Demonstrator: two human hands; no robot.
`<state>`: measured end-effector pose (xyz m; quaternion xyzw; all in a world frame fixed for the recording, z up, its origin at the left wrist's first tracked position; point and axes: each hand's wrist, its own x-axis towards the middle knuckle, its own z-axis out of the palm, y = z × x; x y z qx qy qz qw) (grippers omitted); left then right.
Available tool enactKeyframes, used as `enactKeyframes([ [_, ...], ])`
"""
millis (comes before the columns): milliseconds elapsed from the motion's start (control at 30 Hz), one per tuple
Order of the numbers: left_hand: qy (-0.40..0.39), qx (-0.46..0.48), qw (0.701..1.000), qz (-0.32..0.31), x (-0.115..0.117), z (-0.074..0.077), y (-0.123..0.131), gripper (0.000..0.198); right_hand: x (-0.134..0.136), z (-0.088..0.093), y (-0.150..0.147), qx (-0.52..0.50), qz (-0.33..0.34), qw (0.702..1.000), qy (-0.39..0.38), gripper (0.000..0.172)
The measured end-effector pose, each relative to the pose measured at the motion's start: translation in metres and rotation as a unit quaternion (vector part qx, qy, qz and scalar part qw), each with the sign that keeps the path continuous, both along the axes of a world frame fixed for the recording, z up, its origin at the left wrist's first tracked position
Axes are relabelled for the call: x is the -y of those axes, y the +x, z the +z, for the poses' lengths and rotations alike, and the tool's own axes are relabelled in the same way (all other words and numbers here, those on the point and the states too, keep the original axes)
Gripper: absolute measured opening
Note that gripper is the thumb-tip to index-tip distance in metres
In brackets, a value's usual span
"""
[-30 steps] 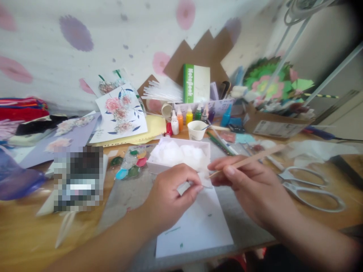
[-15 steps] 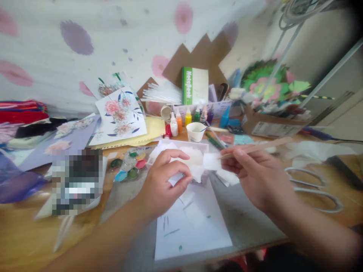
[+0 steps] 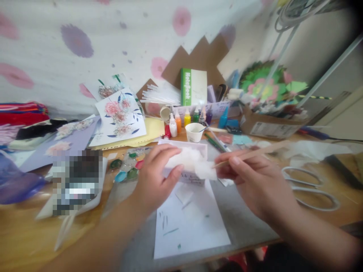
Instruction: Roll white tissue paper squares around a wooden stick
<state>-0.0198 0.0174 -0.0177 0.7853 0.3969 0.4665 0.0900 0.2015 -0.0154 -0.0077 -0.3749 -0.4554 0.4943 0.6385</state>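
Note:
My left hand [image 3: 157, 175] is closed on the near left side of a small white box [image 3: 187, 158] filled with white tissue scraps, fingers curled over its rim. My right hand [image 3: 255, 181] pinches a thin wooden stick [image 3: 256, 152] whose tip touches a small white paper square [image 3: 205, 170] at the box's right corner. Below the hands lies a white sheet [image 3: 190, 219] with green marks and small white paper pieces on it, set on a grey mat [image 3: 244, 223].
White scissors [image 3: 310, 189] lie to the right. Behind the box stand a paper cup [image 3: 195, 131], several small paint bottles [image 3: 181, 121], a green notebook [image 3: 193, 87], floral cards [image 3: 120, 115] and a cardboard box [image 3: 272, 126] of paper flowers. Coloured gems [image 3: 129, 168] lie at the left.
My left hand let go of a small paper piece and moved up onto the white box. My right hand carried a white paper square on the stick toward the box.

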Motion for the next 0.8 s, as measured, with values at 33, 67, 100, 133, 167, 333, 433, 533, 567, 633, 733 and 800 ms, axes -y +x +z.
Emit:
enactKeyframes([
  [33, -0.037, 0.04, 0.997, -0.052, 0.006, 0.001, 0.003, 0.027, 0.003, 0.0, -0.001, 0.007, 0.027, 1.0, 0.013, 0.007],
  [67, -0.093, 0.088, 0.987, -0.101, 0.012, 0.001, 0.005, 0.03, 0.007, 0.001, -0.003, 0.016, 0.053, 0.998, 0.029, 0.006],
  [100, -0.173, 0.131, 0.967, -0.133, 0.017, 0.001, 0.009, 0.031, 0.01, 0.001, -0.004, 0.024, 0.076, 0.996, 0.043, 0.008],
  [133, -0.256, 0.169, 0.938, -0.159, 0.022, 0.001, 0.012, 0.03, 0.012, 0.002, -0.005, 0.033, 0.092, 0.994, 0.056, 0.01],
  [167, -0.338, 0.199, 0.903, -0.175, 0.025, 0.001, 0.015, 0.028, 0.014, 0.002, -0.006, 0.043, 0.102, 0.992, 0.066, 0.011],
  [333, -0.517, 0.331, 0.761, -0.21, 0.028, -0.001, 0.022, 0.024, 0.014, 0.001, -0.006, 0.085, 0.091, 0.987, 0.103, 0.015],
  [433, -0.533, 0.379, 0.72, -0.231, 0.026, 0.0, 0.023, 0.025, 0.013, 0.001, -0.005, 0.092, 0.087, 0.984, 0.123, 0.016],
  [533, -0.547, 0.409, 0.689, -0.242, 0.028, 0.002, 0.024, 0.027, 0.014, 0.001, -0.004, 0.106, 0.087, 0.982, 0.133, 0.017],
  [567, -0.551, 0.415, 0.681, -0.245, 0.028, 0.002, 0.024, 0.027, 0.014, 0.002, -0.004, 0.114, 0.088, 0.981, 0.134, 0.017],
  [633, -0.555, 0.421, 0.671, -0.253, 0.029, 0.003, 0.025, 0.026, 0.015, 0.003, -0.004, 0.132, 0.085, 0.978, 0.138, 0.016],
  [733, -0.555, 0.425, 0.665, -0.262, 0.029, 0.002, 0.026, 0.025, 0.016, 0.005, -0.004, 0.148, 0.072, 0.976, 0.141, 0.014],
  [800, -0.554, 0.423, 0.666, -0.267, 0.029, 0.002, 0.026, 0.025, 0.017, 0.006, -0.005, 0.147, 0.068, 0.977, 0.139, 0.015],
])
